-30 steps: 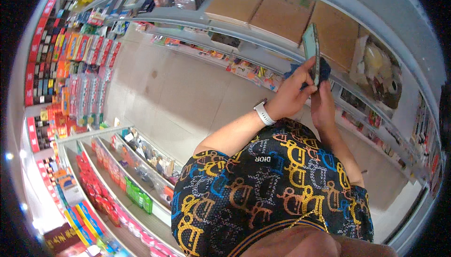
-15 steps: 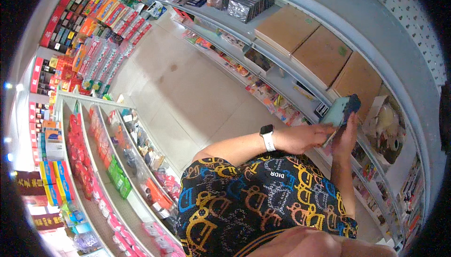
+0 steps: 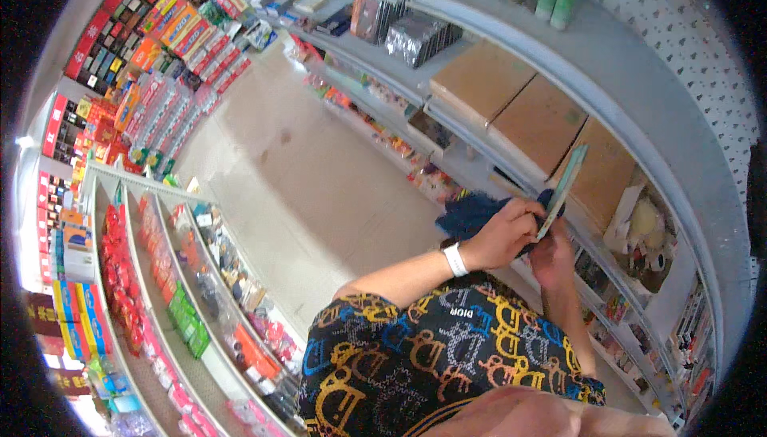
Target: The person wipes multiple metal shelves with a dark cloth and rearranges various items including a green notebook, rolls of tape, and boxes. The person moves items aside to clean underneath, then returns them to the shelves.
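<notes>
A thin, flat pale-green item (image 3: pixel 564 185), like a notebook, is turned nearly edge-on between my hands. My left hand (image 3: pixel 510 236), with a white watch band on its wrist, is closed with its fingers at the item's lower edge. My right hand (image 3: pixel 554 260) is closed beneath it, partly hidden, around bunched dark blue cloth. That dark blue cloth (image 3: pixel 473 215) spreads out behind my left hand, and some shows behind the green item. How the two hands share the cloth is partly hidden.
Grey shelving curves along the right, with brown cardboard boxes (image 3: pixel 534 125), black-wrapped packs (image 3: pixel 421 37) and an open carton (image 3: pixel 643 245) close to my right hand. Green-and-white bottles (image 3: pixel 566 1) stand above. Left of the tiled aisle (image 3: pixel 307 149), a rack (image 3: pixel 156 277) holds colourful packets.
The green item has turned from showing its face to nearly edge-on. The dark cloth has swung out to the left behind my left hand. Both hands have shifted slightly left and down.
</notes>
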A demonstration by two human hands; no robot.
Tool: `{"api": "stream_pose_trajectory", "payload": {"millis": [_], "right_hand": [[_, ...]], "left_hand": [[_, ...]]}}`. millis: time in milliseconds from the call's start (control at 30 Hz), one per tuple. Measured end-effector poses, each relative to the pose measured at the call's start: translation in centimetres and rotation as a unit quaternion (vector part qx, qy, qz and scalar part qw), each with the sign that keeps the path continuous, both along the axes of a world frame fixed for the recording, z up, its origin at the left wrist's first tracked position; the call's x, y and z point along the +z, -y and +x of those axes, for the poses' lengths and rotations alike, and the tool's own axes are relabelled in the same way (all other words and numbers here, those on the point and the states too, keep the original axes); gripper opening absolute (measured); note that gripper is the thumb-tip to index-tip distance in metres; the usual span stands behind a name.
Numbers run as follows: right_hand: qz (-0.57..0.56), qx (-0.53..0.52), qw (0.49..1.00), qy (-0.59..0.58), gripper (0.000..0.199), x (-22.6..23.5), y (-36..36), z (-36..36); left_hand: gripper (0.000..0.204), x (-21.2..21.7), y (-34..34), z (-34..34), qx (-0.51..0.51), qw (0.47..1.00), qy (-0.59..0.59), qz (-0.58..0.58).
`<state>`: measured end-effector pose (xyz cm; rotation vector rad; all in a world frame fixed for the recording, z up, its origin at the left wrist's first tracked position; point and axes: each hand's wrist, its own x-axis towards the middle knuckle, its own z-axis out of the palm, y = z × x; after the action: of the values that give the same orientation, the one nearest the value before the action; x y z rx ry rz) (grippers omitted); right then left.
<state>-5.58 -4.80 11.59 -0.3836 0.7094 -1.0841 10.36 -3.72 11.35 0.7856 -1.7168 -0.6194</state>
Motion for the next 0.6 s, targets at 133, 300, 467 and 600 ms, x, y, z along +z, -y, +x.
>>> {"api": "stream_pose_trajectory", "payload": {"millis": [133,300,467,600], "right_hand": [[0.011,0.035,0.999,0.026,0.033,-0.6,-0.2,0.5],[0.011,0.099,0.995,-0.025,0.039,-1.6,-0.9,0.4],[0.008,0.023,0.999,0.023,0.041,0.2,0.7,-2.7],[0.001,-0.052,0.998,-0.019,0.042,-2.8,-1.0,-6.9]], "left_hand": [[0.022,1.3,1.6,1.1,0.050,0.995,0.068,-0.044],[0.016,1.9,3.8,2.9,0.066,0.968,0.222,-0.098],[0.026,-0.4,5.9,2.7,0.040,0.988,0.149,-0.027],[0.024,-3.4,6.3,0.6,0.006,0.992,0.119,-0.053]]}}
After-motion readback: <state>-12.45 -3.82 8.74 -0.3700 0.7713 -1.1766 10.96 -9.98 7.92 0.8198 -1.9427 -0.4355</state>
